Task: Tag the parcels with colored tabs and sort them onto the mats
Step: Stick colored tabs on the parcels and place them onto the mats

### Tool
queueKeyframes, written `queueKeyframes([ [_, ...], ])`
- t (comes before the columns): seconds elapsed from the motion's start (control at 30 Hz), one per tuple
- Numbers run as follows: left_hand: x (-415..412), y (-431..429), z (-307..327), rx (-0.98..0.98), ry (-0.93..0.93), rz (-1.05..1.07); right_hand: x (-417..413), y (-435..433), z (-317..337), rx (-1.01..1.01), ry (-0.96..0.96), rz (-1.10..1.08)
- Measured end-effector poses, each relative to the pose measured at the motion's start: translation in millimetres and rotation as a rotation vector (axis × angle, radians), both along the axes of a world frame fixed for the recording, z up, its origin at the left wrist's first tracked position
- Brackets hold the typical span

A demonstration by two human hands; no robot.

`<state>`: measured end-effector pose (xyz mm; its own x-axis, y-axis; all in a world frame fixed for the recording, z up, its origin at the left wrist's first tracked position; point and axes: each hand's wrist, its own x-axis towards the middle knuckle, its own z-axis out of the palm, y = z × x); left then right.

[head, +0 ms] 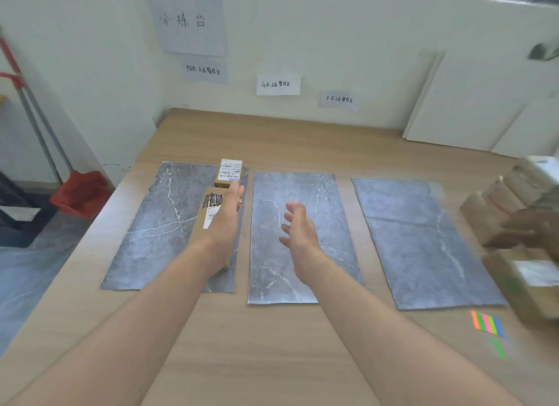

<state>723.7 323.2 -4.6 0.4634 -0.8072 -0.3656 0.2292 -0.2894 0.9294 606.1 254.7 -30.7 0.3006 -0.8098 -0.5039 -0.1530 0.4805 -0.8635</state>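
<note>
A: Entry, left hand (227, 216). What is it doing?

B: It is reaching out over the left mat (157, 218), fingers straight and close together, lying along the top of a flat parcel (208, 207) of brown card. The fingertips are nearly meeting a small box (230, 171) with a white label, which is sitting at the mat's far right corner. Thumb mostly hidden. I cannot tell whether the flat parcel is resting fully on the mat.

A: Right hand (298, 227)?

B: It is hovering above the middle mat (266, 193), palm turned inward, fingers spread and slightly bent, holding nothing and touching nothing.

A: Tabs?

B: The colored tabs (487, 323) are lying in a fanned strip on the table (272, 345), near its right front, just in front of the right mat (417, 239). One loose green tab (499, 348) is lying just beside them.

A: Remaining parcels?

B: A stack of parcels (496, 206) is sitting at the table's right edge, beside the right mat, heavily blurred; details unreadable.
</note>
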Motion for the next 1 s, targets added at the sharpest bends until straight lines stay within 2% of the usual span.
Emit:
queueKeyframes([
  [0.43, -204.4, -11.3, 44.8, -0.091, -0.044, -0.147, -211.7, 13.3, 63.3, -0.097, -0.118, -0.145],
  [0.8, -279.0, -62.4, 78.0, -0.113, -0.046, -0.386, -304.3, -9.6, 91.0, -0.177, -0.09, -0.392],
  [1.0, -332.0, -96.6, 74.0, -0.109, -0.039, -0.565, -353.0, -22.0, 88.8, -0.235, -0.059, -0.535],
])
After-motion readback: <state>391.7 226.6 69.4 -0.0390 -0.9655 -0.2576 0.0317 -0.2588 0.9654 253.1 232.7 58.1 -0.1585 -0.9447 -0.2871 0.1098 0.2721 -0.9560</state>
